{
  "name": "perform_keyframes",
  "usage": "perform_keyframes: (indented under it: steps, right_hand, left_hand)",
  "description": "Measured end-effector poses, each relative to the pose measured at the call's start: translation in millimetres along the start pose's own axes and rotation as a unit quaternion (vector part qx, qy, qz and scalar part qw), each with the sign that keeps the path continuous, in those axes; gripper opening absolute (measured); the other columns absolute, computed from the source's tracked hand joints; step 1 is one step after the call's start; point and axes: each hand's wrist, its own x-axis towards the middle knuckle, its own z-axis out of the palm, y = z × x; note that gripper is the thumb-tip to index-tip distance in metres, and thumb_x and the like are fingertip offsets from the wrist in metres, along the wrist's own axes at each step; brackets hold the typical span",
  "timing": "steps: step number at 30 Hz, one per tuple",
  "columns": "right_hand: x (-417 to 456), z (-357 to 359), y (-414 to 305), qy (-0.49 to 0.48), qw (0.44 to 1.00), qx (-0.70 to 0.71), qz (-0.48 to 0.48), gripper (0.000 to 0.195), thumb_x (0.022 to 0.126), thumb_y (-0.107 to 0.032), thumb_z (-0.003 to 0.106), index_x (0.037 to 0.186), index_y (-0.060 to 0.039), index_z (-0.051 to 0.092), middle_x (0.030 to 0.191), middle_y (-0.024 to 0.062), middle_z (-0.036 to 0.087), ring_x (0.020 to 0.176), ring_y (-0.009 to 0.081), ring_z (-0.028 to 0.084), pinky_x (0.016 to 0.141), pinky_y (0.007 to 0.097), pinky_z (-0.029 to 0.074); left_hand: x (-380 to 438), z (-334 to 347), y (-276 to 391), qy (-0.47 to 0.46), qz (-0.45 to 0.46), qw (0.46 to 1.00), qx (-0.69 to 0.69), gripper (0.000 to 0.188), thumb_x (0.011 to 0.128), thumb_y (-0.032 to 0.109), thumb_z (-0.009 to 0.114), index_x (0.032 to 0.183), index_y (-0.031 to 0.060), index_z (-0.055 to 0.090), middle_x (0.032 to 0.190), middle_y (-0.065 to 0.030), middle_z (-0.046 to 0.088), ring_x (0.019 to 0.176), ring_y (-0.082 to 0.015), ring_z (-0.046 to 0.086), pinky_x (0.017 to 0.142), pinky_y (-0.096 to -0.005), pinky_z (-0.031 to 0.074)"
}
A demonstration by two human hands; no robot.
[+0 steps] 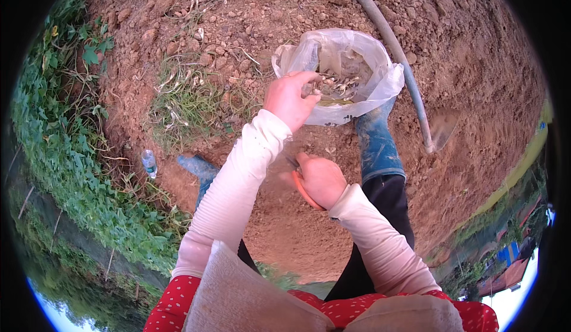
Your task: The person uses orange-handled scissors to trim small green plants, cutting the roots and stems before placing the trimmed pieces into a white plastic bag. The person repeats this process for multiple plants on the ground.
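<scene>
My left hand is over the near left rim of a translucent plastic bag. Its thumb and fingers are curled but apart, with nothing plainly held between them. Inside the open bag lie small pale bulbs, partly hidden by the plastic. Lower down, between my legs, my right hand grips an orange-handled cutting tool, perhaps scissors; its short blade points up and left and is partly blurred. Left of the bag, a heap of uprooted green plants with white bulbs rests on the soil.
A hoe's long handle passes right of the bag, its blade on the soil. My blue boots stand either side. A plastic bottle lies at left, near leafy vines. Loose plants lie farther ahead.
</scene>
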Motion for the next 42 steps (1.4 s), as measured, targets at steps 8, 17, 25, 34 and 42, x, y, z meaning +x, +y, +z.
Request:
perform_keyframes:
  steps: [8,17,25,34,42]
  right_hand:
    - [-5.6,-3.8,4.3,0.022,0.999,0.004,-0.024,0.043,0.081,-0.041,0.059,0.084,0.0017,0.053,0.07,0.0219,0.059,0.067,0.0408,0.058,0.061,0.0472,0.045]
    - [-6.7,-9.8,-1.4,0.001,0.999,0.033,-0.034,0.041,0.08,-0.038,0.063,0.077,0.0006,0.051,0.061,0.0199,0.056,0.062,0.0401,0.057,0.057,0.046,0.045]
    - [-6.6,-13.5,-2.5,0.029,0.998,0.038,-0.034,0.035,0.081,-0.033,0.062,0.078,-0.0003,0.052,0.059,0.0163,0.056,0.058,0.0371,0.057,0.055,0.0437,0.045]
    - [-3.6,-15.3,-1.9,0.047,0.997,0.055,-0.04,0.034,0.081,-0.031,0.062,0.081,0.0011,0.051,0.059,0.0163,0.055,0.057,0.0362,0.056,0.053,0.0432,0.043]
    - [-0.9,-13.7,-3.2,0.132,0.989,0.055,-0.044,0.041,0.071,-0.03,0.073,0.091,0.001,0.054,0.077,0.0179,0.056,0.069,0.0359,0.056,0.061,0.041,0.045]
  left_hand:
    - [-2.1,-5.4,-9.2,0.124,-0.059,0.99,-0.036,0.03,0.07,0.01,0.068,0.099,0.0049,0.063,0.088,-0.0083,0.063,0.065,-0.0183,0.062,0.062,-0.03,0.049]
    - [30.2,-69.6,-143.3,0.263,-0.199,0.937,0.113,0.026,0.074,0.023,0.068,0.095,0.0072,0.068,0.087,-0.0135,0.067,0.081,-0.0251,0.065,0.072,-0.0346,0.05]
    - [87.8,-52.4,-132.9,0.275,-0.294,0.899,0.174,0.038,0.07,0.034,0.071,0.098,0.0078,0.068,0.092,-0.0168,0.066,0.088,-0.029,0.064,0.08,-0.0348,0.048]
    - [73.7,-51.0,-132.7,0.283,-0.191,0.938,-0.056,0.031,0.07,0.015,0.074,0.094,-0.0018,0.066,0.085,-0.0125,0.068,0.07,-0.017,0.064,0.063,-0.0278,0.051]
    - [-43.2,-46.9,-110.5,0.096,-0.175,0.96,-0.194,0.03,0.078,0.012,0.069,0.104,-0.002,0.061,0.076,-0.002,0.064,0.063,-0.0046,0.056,0.049,-0.0192,0.043]
